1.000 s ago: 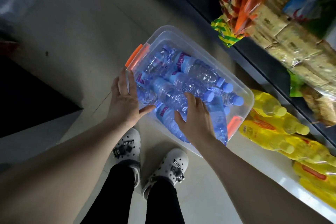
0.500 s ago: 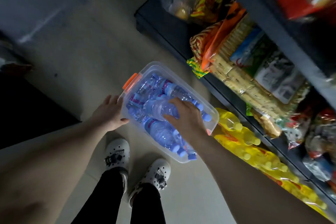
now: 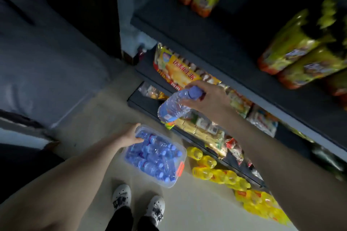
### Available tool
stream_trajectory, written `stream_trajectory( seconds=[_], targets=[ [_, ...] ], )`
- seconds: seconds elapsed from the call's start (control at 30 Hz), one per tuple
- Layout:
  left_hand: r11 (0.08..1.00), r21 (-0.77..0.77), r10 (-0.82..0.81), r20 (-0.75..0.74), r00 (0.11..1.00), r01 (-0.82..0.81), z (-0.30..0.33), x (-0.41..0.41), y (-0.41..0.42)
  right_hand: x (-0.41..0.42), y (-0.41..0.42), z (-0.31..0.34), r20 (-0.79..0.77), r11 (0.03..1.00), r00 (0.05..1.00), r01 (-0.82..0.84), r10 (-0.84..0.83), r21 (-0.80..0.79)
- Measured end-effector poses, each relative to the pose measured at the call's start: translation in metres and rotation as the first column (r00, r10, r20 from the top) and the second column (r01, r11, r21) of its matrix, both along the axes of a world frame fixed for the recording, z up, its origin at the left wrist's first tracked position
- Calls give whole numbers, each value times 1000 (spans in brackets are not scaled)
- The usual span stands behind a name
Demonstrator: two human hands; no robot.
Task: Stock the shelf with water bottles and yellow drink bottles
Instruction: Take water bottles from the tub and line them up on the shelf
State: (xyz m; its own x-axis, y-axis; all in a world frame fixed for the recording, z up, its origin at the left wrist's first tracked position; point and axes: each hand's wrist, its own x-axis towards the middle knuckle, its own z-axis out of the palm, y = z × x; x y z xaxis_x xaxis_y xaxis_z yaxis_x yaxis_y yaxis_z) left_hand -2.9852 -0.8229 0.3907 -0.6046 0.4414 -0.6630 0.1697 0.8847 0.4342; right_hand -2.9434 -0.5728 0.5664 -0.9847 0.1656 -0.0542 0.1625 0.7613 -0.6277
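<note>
Now: right hand (image 3: 210, 97) pinches water bottle (image 3: 173, 107) by cap end only; may slip en route to shelf (image 3: 206, 43). Left hand (image 3: 131, 134) grips bin (image 3: 129, 162) rim.

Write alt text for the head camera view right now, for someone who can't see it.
The right hand grips a water bottle near its cap, raised beside dark snack shelves. The left hand holds the rim of a clear bin of water bottles on the floor, beside yellow drink bottles.
</note>
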Motion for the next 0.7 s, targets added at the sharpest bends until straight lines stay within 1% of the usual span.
stream_trajectory(
  seconds=[0.07,0.2,0.27,0.37,0.4,0.47,0.57,0.63,0.7],
  targets=[
    [998,56,15,-47,999,-12,48,-9,6,-6,5,58,-90,999,995,35,-35,3],
    [985,168,7,-208,978,29,137,-28,19,-12,22,158,-280,977,939,173,-201,-121],
    [981,175,-34,-268,963,83,182,-40,27,-12,27,202,-359,961,895,214,-264,-173],
    [969,191,-89,-327,941,158,252,-58,41,-12,28,264,-474,945,821,230,-317,-234],
    [957,222,-94,-369,925,186,277,-63,47,-13,27,283,-508,943,797,242,-327,-228],
    [916,334,-58,-437,897,222,325,-68,62,-14,27,316,-556,938,756,296,-345,-180],
    [816,513,19,-483,875,265,393,-68,90,-14,31,355,-607,920,709,380,-358,-98],
    [770,553,18,-518,855,319,429,-66,111,-13,35,377,-632,909,685,411,-362,-75],
    [753,550,31,-578,815,362,458,-65,131,-12,38,398,-662,895,657,443,-362,-50]
  ],
)
